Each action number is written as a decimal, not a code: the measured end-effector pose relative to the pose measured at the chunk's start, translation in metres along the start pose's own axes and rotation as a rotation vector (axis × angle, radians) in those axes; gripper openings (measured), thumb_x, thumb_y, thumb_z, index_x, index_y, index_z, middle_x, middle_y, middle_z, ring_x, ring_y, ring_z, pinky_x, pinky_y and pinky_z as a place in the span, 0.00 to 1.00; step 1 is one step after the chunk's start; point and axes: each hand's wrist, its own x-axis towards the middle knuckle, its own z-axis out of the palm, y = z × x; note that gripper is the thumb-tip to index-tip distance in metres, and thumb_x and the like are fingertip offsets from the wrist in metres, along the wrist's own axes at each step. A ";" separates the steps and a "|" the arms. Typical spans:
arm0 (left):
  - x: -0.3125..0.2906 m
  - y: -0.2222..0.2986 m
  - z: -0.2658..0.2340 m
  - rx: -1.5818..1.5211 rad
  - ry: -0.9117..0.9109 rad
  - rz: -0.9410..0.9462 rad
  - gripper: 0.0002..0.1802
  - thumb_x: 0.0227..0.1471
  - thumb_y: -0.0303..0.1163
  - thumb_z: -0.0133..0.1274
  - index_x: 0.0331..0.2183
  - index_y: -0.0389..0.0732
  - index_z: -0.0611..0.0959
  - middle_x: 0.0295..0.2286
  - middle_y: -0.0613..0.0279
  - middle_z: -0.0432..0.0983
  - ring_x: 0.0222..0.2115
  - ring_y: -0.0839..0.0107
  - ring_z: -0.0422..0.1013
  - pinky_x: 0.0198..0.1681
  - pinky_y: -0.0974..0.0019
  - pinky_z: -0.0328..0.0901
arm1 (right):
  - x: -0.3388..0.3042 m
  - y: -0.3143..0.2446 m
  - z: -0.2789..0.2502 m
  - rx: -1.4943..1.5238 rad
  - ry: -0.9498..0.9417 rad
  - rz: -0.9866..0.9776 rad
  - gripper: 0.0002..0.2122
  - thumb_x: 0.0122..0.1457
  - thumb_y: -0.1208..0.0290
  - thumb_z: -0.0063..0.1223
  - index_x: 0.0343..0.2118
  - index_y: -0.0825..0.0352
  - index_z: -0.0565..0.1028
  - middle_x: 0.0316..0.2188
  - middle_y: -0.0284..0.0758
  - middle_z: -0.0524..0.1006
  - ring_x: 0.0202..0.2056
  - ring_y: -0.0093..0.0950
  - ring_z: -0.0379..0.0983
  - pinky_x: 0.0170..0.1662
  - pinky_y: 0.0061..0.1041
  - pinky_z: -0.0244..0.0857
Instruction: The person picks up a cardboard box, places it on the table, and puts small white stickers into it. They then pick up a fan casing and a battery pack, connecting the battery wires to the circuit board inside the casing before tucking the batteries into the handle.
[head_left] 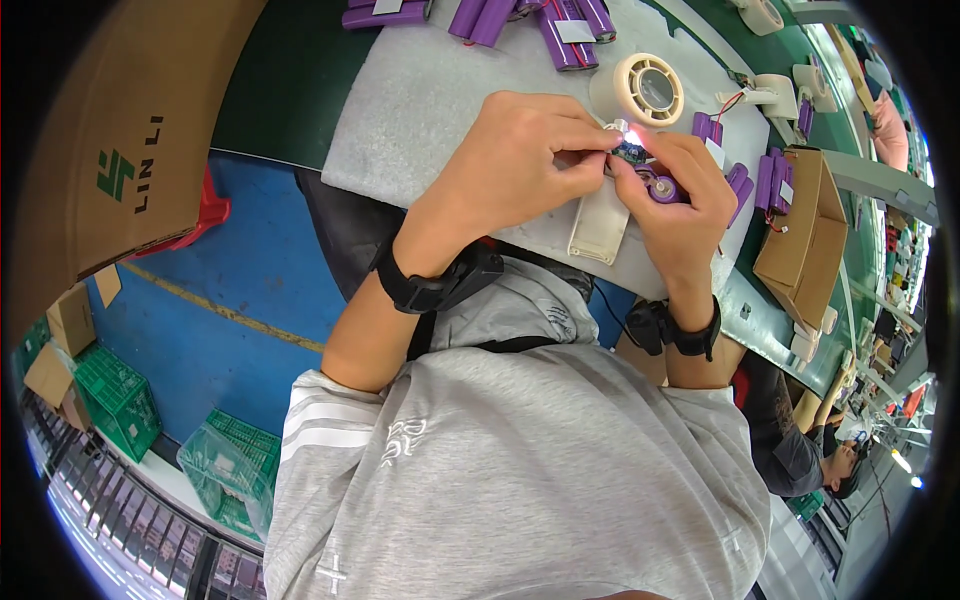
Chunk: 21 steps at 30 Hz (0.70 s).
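My left hand (515, 165) is closed, its thumb and fingertips pinched at the near side of a small circuit board (629, 152). A bright light glows on the board's upper edge, beside a small white connector (618, 127). My right hand (690, 185) is curled round the board's other side, with a purple battery cell (661, 187) under its fingers. How the board joins the cell is hidden by my fingers. Just below the hands lies an open white plastic casing (600, 229). A round white fan head (640, 89) rests right beyond the fingertips.
Purple battery packs (570, 40) lie along the far edge of the pale foam mat (400, 110), and more sit at its right. An open cardboard box (808, 235) stands at right. A big carton (150, 130) is at left, with green crates (118, 400) on the floor. Another person (800, 450) sits at right.
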 end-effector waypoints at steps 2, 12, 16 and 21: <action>-0.001 0.000 0.000 0.000 0.004 -0.003 0.12 0.39 0.22 0.58 0.32 0.39 0.87 0.26 0.60 0.81 0.23 0.71 0.76 0.25 0.74 0.70 | -0.001 0.000 0.000 -0.001 -0.004 0.012 0.16 0.41 0.81 0.66 0.37 0.70 0.80 0.32 0.35 0.78 0.27 0.19 0.72 0.30 0.16 0.66; -0.007 0.016 0.007 -0.207 -0.006 -0.210 0.15 0.39 0.20 0.57 0.36 0.36 0.82 0.31 0.59 0.77 0.25 0.73 0.75 0.29 0.75 0.70 | 0.001 -0.007 -0.008 0.083 -0.062 0.173 0.12 0.48 0.79 0.63 0.37 0.69 0.79 0.33 0.32 0.78 0.28 0.17 0.70 0.30 0.14 0.63; -0.010 0.023 0.012 -0.121 0.003 -0.302 0.18 0.40 0.20 0.57 0.38 0.36 0.79 0.32 0.60 0.74 0.25 0.73 0.74 0.30 0.74 0.69 | -0.003 -0.011 -0.013 0.056 -0.093 0.191 0.11 0.49 0.78 0.62 0.37 0.68 0.79 0.32 0.32 0.78 0.29 0.16 0.69 0.30 0.14 0.63; -0.010 0.026 0.018 -0.057 0.016 -0.301 0.19 0.40 0.21 0.57 0.39 0.37 0.78 0.31 0.58 0.74 0.22 0.72 0.72 0.29 0.71 0.68 | -0.008 -0.013 -0.015 0.055 -0.096 0.222 0.10 0.49 0.79 0.61 0.37 0.68 0.80 0.31 0.32 0.77 0.29 0.18 0.70 0.30 0.16 0.63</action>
